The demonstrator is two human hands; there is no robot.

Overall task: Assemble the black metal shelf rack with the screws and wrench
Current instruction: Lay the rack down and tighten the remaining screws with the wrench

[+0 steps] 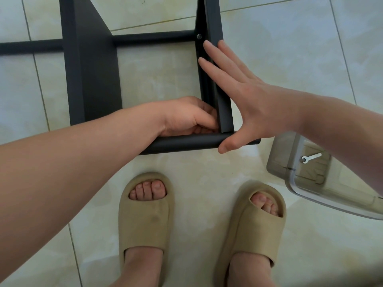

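Observation:
The black metal shelf rack lies on the tiled floor, partly built, with two upright panels joined by round bars. My left hand curls its fingers inside the near corner where the right panel meets the near round bar; what its fingertips pinch is hidden. Flat against the outer face of that panel lies my right hand, fingers spread and thumb on the bar's end. A screw head sits at the far joint of this panel. A small silver wrench lies in the clear container.
A clear plastic container stands on the floor at the right, under my right forearm. My two feet in tan slippers stand close to the near bar. A second round bar crosses the floor at the far left.

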